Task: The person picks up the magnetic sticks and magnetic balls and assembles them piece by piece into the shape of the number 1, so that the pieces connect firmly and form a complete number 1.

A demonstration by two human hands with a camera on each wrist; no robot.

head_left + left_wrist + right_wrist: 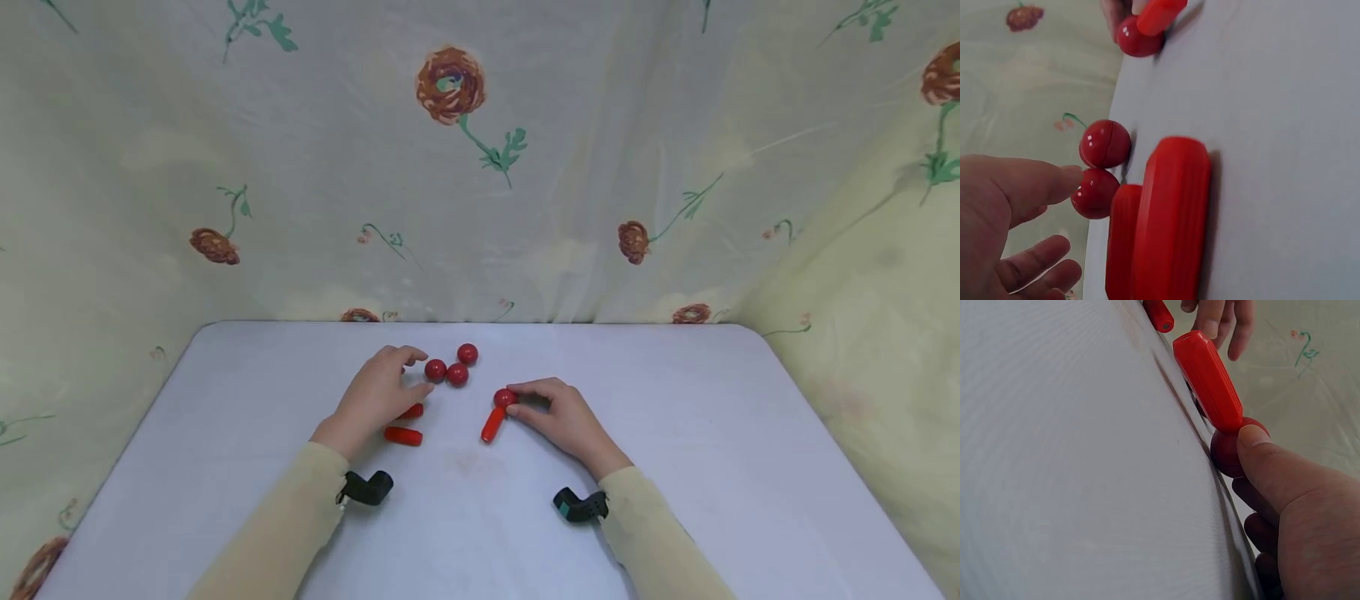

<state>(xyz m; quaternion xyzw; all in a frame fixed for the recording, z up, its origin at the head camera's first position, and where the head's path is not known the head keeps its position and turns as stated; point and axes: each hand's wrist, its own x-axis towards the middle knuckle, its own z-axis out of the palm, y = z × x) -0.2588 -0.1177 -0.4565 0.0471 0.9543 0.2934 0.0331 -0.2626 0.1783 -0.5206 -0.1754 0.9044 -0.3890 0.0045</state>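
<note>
My right hand (562, 417) pinches a glossy red ball (504, 398) between thumb and fingers. A ridged red stick (1208, 381) meets that ball at one end; whether they are joined I cannot tell. Over on the left, my left hand (375, 392) hovers with loosely bent, spread fingers, nearest to a second red ball (435, 371). Its thumb tip is close to a ball in the left wrist view; contact is unclear. Two more red sticks, a near one (403, 436) and a farther one (412, 411), lie by this hand, which partly covers the farther.
Two other red balls (457, 375) (467, 354) sit close to the second one. A small red bit (402, 371) shows behind the left fingers. The white table (675, 400) ends at a flowered cloth (555, 167) behind and at both sides. Each wrist carries a black camera mount (367, 488).
</note>
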